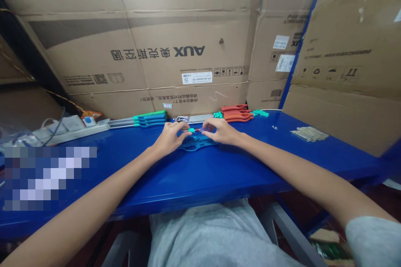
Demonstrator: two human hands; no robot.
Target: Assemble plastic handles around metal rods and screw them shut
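Note:
Both my hands are raised over the blue table (219, 175). My left hand (169, 138) and my right hand (219, 130) pinch opposite ends of a small teal-and-red part with a thin metal stem (191, 130). Just beneath the hands lies a teal plastic tool or frame (197, 144), partly hidden by my fingers. The small part looks apart from it, though the angle leaves this uncertain.
Along the table's back are teal-handled tools (150, 119), metal pieces (194, 118), red-handled tools (236, 113) and teal parts (260, 113). A pale bundle (308, 134) lies right. A power strip (73, 130) sits left. AUX cardboard (188, 50) stands behind.

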